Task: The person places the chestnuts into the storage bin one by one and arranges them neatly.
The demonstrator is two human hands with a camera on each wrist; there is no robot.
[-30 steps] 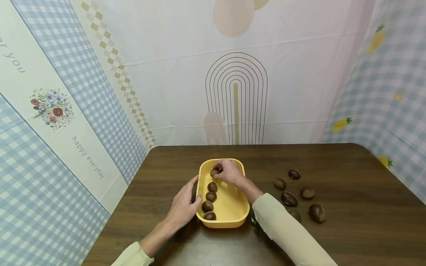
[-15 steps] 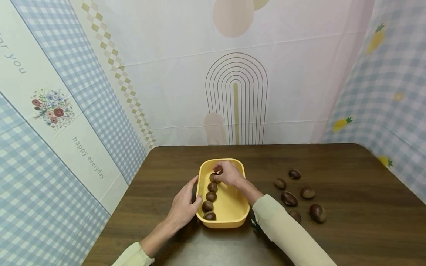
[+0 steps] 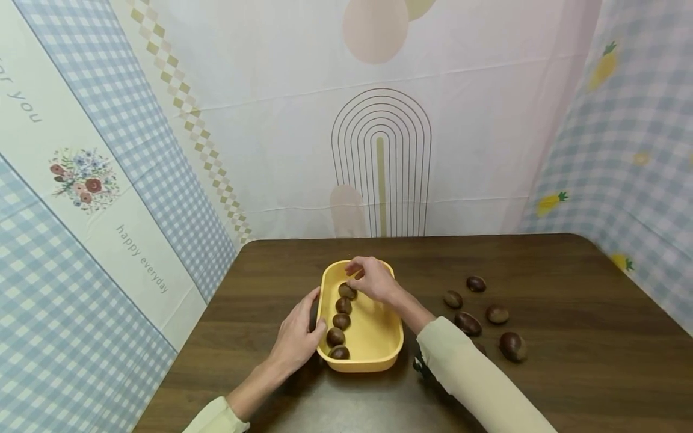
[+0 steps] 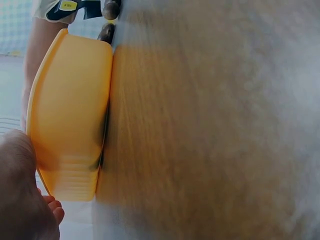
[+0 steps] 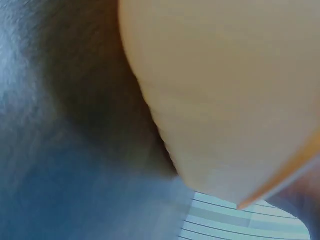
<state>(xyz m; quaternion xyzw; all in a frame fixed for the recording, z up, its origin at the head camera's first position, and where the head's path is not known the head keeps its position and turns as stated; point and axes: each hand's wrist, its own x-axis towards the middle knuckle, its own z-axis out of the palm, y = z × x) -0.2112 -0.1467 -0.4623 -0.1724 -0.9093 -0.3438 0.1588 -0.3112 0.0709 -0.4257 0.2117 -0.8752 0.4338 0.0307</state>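
A yellow rectangular tray with raised walls stands on the table. My left hand holds its left side, thumb at the rim and fingers along the outer wall. In the left wrist view the tray's outer wall shows beside that hand. Several brown chestnuts form a row down the tray's left half. At the far end of the row, my right hand hovers over the last chestnut, thumb tip right at its top and index finger raised off it. The right wrist view shows mostly the tray's outer wall.
Several loose chestnuts lie on the brown wooden table right of the tray. One is partly hidden by the right sleeve. Patterned cloth hangs behind the table and on both sides.
The right hand has brought the last chestnut nearer to the row and set it at the far end. Its fingers have since risen off it. The left hand stays at the tray.
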